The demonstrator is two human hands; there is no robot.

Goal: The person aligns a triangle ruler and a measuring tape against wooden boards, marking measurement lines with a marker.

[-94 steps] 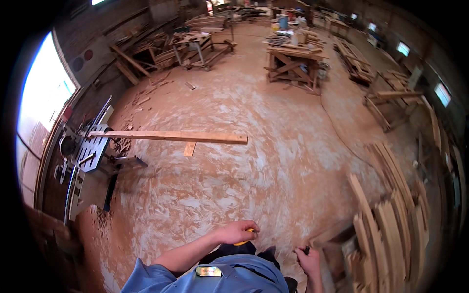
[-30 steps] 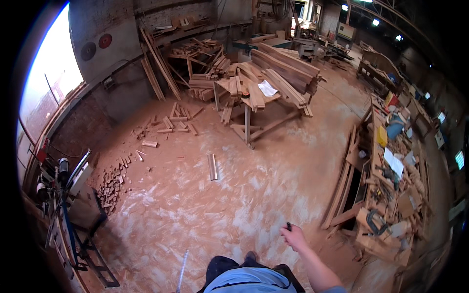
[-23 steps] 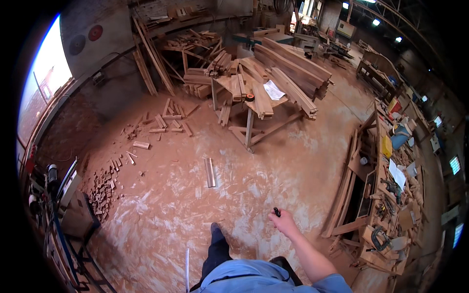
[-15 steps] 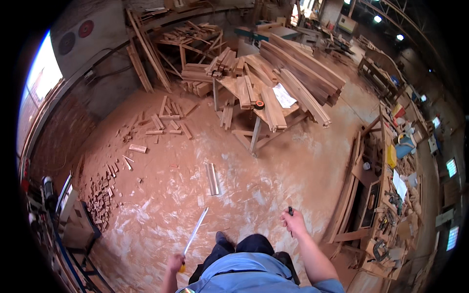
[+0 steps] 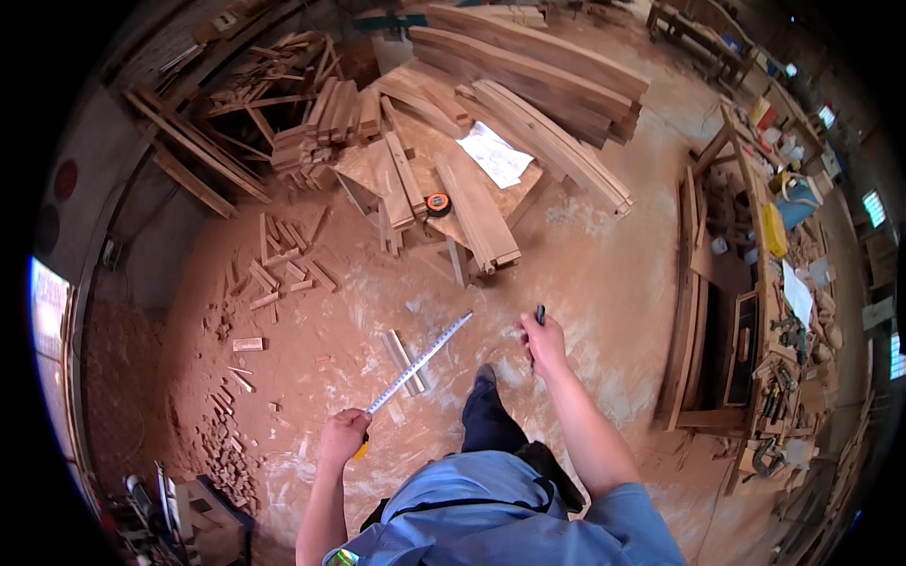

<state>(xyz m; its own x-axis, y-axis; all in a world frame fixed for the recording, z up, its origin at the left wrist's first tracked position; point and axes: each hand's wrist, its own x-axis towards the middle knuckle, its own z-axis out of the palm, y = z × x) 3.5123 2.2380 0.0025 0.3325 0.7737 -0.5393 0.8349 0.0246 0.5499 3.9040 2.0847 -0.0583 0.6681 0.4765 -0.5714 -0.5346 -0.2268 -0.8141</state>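
My left hand [image 5: 344, 439] is closed on a yellow tape measure [image 5: 361, 450], its white blade [image 5: 420, 361] extended diagonally across the view, above a loose grooved board [image 5: 394, 349] on the floor. My right hand [image 5: 541, 341] grips a slim black marker-like tool. Ahead of both hands stands a rough wooden table [image 5: 526, 186] stacked with planks [image 5: 472, 206], a white sheet of paper [image 5: 491, 156] and an orange-and-black tape measure [image 5: 437, 204].
Scrap offcuts [image 5: 236, 443] litter the dusty floor at left. A machine [image 5: 222, 524] stands at lower left. A cluttered workbench [image 5: 763, 406] with clamps, tools, a blue bucket and a yellow container runs along the right. Leaning boards [image 5: 179, 156] line the back left wall.
I have stepped toward the plank-laden table, which appears nearer. My left hand with the extended tape has come into view and risen. My right hand has moved forward, still holding the black tool.
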